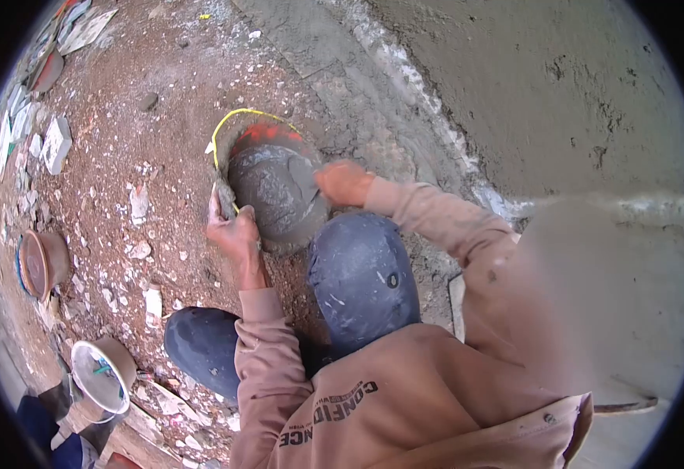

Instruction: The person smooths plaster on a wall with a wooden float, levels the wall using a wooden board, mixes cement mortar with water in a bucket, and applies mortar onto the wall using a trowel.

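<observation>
A round orange-red bucket (260,133) with a thin yellow handle (236,114) stands on the ground in front of my knees. Wet grey mortar (275,187) fills much of it. My left hand (236,233) grips its near-left rim, the thumb on top by the end of the handle. On the right side, my right hand (343,184) is closed at the edge of the mortar. Whatever it holds is hidden by the fingers and the grey mix.
Rubble-strewn soil (178,117) spreads to the left, with a white broken slab (57,145). A brown tub (57,258) and a white bucket (115,367) stand at lower left. A smeared grey cement wall (529,94) rises on the right. Part of another person (68,453) shows at bottom left.
</observation>
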`<control>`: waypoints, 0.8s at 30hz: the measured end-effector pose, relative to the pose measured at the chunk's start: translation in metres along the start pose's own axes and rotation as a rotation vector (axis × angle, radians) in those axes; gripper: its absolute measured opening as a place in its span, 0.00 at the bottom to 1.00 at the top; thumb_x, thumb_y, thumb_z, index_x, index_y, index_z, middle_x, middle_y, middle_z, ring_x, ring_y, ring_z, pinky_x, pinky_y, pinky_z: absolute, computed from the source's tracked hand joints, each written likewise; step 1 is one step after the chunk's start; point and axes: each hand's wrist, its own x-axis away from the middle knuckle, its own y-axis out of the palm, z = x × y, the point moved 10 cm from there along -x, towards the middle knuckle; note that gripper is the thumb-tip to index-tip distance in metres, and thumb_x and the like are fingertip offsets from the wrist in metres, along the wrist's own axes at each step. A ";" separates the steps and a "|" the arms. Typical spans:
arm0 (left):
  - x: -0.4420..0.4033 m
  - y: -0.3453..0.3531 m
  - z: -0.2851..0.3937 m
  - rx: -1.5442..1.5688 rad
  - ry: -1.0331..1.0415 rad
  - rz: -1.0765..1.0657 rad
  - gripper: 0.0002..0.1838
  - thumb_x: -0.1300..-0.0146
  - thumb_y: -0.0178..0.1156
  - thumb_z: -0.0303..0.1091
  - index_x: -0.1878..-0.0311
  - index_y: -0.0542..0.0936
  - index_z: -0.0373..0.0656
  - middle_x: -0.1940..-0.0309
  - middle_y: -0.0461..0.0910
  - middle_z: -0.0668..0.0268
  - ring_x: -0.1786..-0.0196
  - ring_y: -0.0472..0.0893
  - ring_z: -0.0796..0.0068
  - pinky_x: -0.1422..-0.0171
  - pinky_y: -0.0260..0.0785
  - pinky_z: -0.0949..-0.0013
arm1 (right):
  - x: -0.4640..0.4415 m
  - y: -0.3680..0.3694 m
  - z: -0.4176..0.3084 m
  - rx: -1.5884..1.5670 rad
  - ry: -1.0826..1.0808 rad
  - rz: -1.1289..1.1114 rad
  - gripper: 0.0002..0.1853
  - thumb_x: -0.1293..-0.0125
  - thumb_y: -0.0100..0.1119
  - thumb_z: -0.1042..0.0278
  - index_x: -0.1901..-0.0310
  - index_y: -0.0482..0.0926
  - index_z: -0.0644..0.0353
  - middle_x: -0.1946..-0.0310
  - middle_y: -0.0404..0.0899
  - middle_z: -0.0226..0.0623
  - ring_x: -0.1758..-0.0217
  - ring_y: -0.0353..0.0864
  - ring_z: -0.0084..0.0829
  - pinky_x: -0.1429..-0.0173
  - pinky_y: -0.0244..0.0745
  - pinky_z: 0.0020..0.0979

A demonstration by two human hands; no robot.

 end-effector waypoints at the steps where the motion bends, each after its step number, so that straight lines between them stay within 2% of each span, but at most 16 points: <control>1: 0.000 -0.001 0.000 0.018 0.034 0.014 0.37 0.56 0.58 0.17 0.35 0.74 0.23 0.43 0.81 0.55 0.41 0.80 0.66 0.34 0.68 0.69 | -0.003 0.012 -0.018 -0.070 -0.120 0.038 0.09 0.38 0.62 0.62 0.65 0.85 0.59 0.64 0.86 0.49 0.57 0.87 0.51 0.52 0.82 0.47; 2: 0.000 -0.005 -0.001 0.028 0.064 0.031 0.36 0.56 0.59 0.18 0.36 0.75 0.24 0.44 0.81 0.56 0.43 0.80 0.67 0.35 0.69 0.69 | -0.002 0.021 -0.039 -0.149 -0.244 0.072 0.09 0.39 0.62 0.63 0.68 0.85 0.59 0.67 0.86 0.49 0.59 0.87 0.52 0.54 0.82 0.47; 3: -0.003 -0.003 -0.001 0.002 0.065 -0.043 0.35 0.56 0.59 0.18 0.37 0.76 0.25 0.46 0.81 0.58 0.45 0.80 0.69 0.36 0.69 0.70 | 0.005 0.025 -0.033 -0.248 -0.267 0.109 0.14 0.37 0.62 0.58 0.59 0.83 0.61 0.67 0.85 0.50 0.59 0.86 0.54 0.55 0.80 0.50; 5: -0.008 -0.012 -0.005 0.010 0.012 -0.088 0.33 0.56 0.59 0.19 0.39 0.77 0.26 0.49 0.82 0.61 0.48 0.80 0.72 0.39 0.70 0.71 | 0.033 0.030 -0.019 -0.387 -0.396 0.322 0.19 0.33 0.60 0.53 0.53 0.78 0.62 0.68 0.84 0.50 0.59 0.85 0.55 0.56 0.77 0.53; 6: -0.011 -0.018 -0.012 0.028 -0.011 -0.056 0.33 0.56 0.59 0.18 0.39 0.77 0.26 0.49 0.82 0.62 0.49 0.80 0.73 0.40 0.70 0.71 | 0.047 0.032 -0.014 -0.428 -0.430 0.328 0.20 0.32 0.59 0.51 0.52 0.76 0.62 0.68 0.83 0.51 0.59 0.84 0.56 0.56 0.75 0.53; 8: -0.018 -0.027 -0.024 0.062 -0.026 0.017 0.33 0.55 0.59 0.17 0.39 0.77 0.26 0.50 0.83 0.62 0.49 0.80 0.74 0.41 0.70 0.72 | 0.052 0.022 -0.020 -0.429 -0.356 0.292 0.21 0.29 0.57 0.50 0.51 0.73 0.62 0.69 0.81 0.52 0.60 0.82 0.57 0.57 0.74 0.52; 10: -0.019 -0.032 -0.028 0.076 -0.067 0.054 0.34 0.55 0.59 0.16 0.38 0.77 0.26 0.50 0.83 0.62 0.49 0.81 0.73 0.40 0.71 0.72 | 0.055 0.004 -0.017 -0.322 -0.132 0.231 0.20 0.28 0.57 0.50 0.53 0.73 0.63 0.68 0.80 0.54 0.62 0.82 0.57 0.58 0.74 0.51; 13: -0.022 -0.035 -0.026 0.074 -0.094 0.040 0.35 0.56 0.59 0.14 0.37 0.76 0.26 0.49 0.83 0.61 0.48 0.82 0.72 0.39 0.71 0.71 | 0.055 -0.032 -0.023 -0.322 -0.165 0.306 0.21 0.27 0.58 0.51 0.53 0.72 0.64 0.70 0.79 0.53 0.65 0.81 0.56 0.61 0.74 0.50; 15: -0.019 -0.033 -0.017 0.060 -0.119 0.022 0.35 0.56 0.59 0.15 0.36 0.75 0.24 0.48 0.83 0.60 0.47 0.82 0.70 0.39 0.71 0.71 | 0.057 -0.068 -0.032 -0.280 -0.238 0.361 0.22 0.27 0.59 0.52 0.49 0.74 0.66 0.69 0.79 0.53 0.65 0.81 0.55 0.61 0.73 0.49; 16: -0.021 -0.036 -0.015 0.024 -0.056 0.053 0.35 0.56 0.60 0.16 0.36 0.74 0.24 0.48 0.83 0.59 0.48 0.82 0.70 0.40 0.72 0.70 | 0.058 -0.090 -0.036 -0.253 -0.267 0.400 0.23 0.27 0.60 0.52 0.47 0.74 0.67 0.69 0.80 0.52 0.64 0.81 0.55 0.61 0.73 0.48; 17: -0.025 -0.040 -0.022 -0.005 0.011 0.074 0.35 0.55 0.60 0.17 0.37 0.74 0.23 0.48 0.83 0.59 0.49 0.82 0.70 0.41 0.73 0.70 | 0.065 -0.119 -0.047 -0.274 -0.301 0.458 0.22 0.27 0.60 0.51 0.50 0.75 0.67 0.70 0.79 0.52 0.65 0.81 0.55 0.61 0.73 0.48; 19: -0.030 -0.034 -0.036 0.073 -0.058 -0.052 0.35 0.55 0.60 0.18 0.37 0.74 0.23 0.51 0.83 0.59 0.51 0.82 0.69 0.42 0.74 0.68 | 0.081 -0.177 -0.069 -0.312 -0.401 0.575 0.21 0.27 0.59 0.50 0.55 0.76 0.66 0.73 0.77 0.52 0.68 0.79 0.55 0.61 0.74 0.47; 20: -0.022 -0.031 -0.026 0.071 -0.158 -0.037 0.36 0.56 0.59 0.17 0.37 0.74 0.23 0.51 0.83 0.60 0.52 0.81 0.70 0.43 0.74 0.69 | 0.090 -0.203 -0.077 -0.336 -0.478 0.624 0.21 0.27 0.59 0.50 0.56 0.76 0.67 0.75 0.76 0.51 0.71 0.77 0.55 0.61 0.75 0.46; 21: -0.024 -0.028 -0.016 0.120 -0.037 -0.063 0.36 0.57 0.58 0.15 0.36 0.74 0.24 0.52 0.82 0.61 0.58 0.81 0.73 0.53 0.74 0.72 | 0.098 -0.226 -0.086 -0.384 -0.492 0.544 0.22 0.27 0.59 0.49 0.54 0.77 0.66 0.76 0.75 0.47 0.73 0.77 0.49 0.64 0.75 0.44; 22: -0.037 -0.042 -0.045 0.028 0.016 0.027 0.37 0.58 0.57 0.14 0.36 0.75 0.25 0.53 0.82 0.61 0.65 0.79 0.78 0.64 0.71 0.75 | 0.104 -0.240 -0.092 -0.440 -0.514 0.456 0.22 0.26 0.59 0.48 0.53 0.78 0.65 0.77 0.75 0.44 0.76 0.76 0.44 0.68 0.75 0.41; 24: -0.023 -0.035 -0.021 0.089 -0.092 0.014 0.39 0.58 0.56 0.13 0.33 0.73 0.26 0.55 0.81 0.62 0.70 0.76 0.79 0.71 0.66 0.76 | 0.090 -0.236 -0.072 -0.596 -0.450 0.279 0.22 0.25 0.57 0.49 0.51 0.78 0.64 0.77 0.74 0.38 0.77 0.75 0.33 0.74 0.72 0.34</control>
